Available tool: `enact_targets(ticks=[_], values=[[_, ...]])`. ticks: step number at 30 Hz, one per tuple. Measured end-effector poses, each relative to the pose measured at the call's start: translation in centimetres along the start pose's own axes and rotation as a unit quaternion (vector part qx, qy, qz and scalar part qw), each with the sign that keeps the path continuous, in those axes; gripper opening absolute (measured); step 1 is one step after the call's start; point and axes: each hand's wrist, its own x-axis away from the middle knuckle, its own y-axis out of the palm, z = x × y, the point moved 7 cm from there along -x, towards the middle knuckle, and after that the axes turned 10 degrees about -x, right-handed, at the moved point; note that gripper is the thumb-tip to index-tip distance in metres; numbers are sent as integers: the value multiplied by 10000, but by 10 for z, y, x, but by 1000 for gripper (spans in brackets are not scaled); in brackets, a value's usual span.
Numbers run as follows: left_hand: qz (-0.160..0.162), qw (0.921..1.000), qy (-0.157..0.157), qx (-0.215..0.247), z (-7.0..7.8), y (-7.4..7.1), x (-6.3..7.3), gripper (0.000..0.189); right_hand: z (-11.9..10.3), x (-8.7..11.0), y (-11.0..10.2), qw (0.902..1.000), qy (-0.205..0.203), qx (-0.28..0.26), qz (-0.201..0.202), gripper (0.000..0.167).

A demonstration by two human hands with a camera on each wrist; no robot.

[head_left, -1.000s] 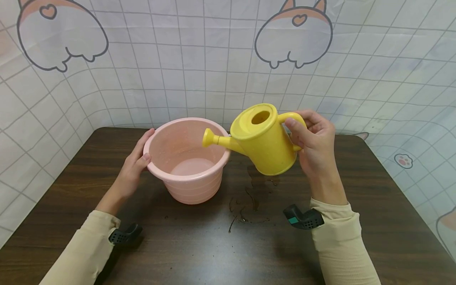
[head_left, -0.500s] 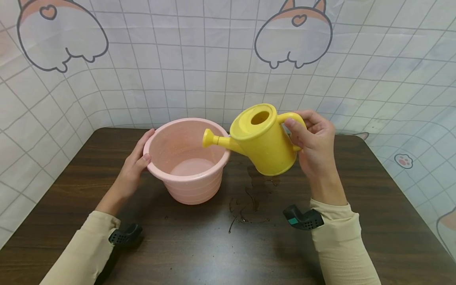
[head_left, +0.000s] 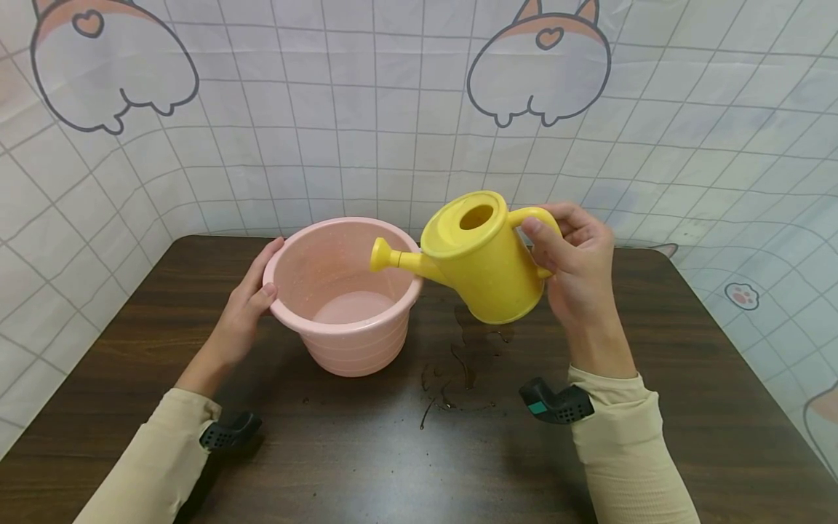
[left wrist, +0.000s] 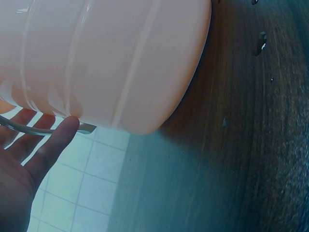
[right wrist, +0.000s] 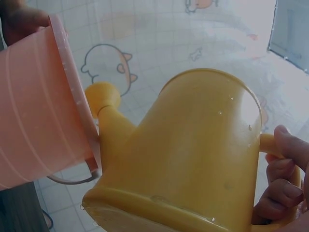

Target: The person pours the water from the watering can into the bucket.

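Observation:
A pink plastic bucket [head_left: 353, 342] with a wide rim stands on the table, left of centre. My left hand [head_left: 245, 298] rests against its left side, fingers and thumb spread fairly straight along the outside of the rim. In the left wrist view the thumb [left wrist: 58, 145] touches the bucket wall beside a thin grey bail handle [left wrist: 29, 128]. My right hand [head_left: 579, 255] grips the handle of a yellow watering can [head_left: 491, 269], held up off the table. Its spout tilts down to the left, and the spout head [head_left: 381, 254] lies over the bucket opening.
Wet streaks and drops [head_left: 452, 378] mark the dark wooden table [head_left: 366, 451] below the can. A white grid-patterned cloth [head_left: 353, 109] with cartoon animals hangs behind and at the sides. Each sleeve carries a black wrist device [head_left: 556, 402].
The watering can and right hand have shifted very slightly left. The bucket and left hand stay in nearly the same place.

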Motion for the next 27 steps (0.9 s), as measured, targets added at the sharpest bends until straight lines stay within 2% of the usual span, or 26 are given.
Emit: enact_targets(ticks=[16, 27], values=[[37, 10000, 44, 44, 0, 0, -1, 56, -1, -1, 2, 9999, -61, -74, -66, 9], [22, 10000, 56, 71, 1, 0, -1, 56, -1, -1, 2, 9997, -159, 181, -53, 10]])
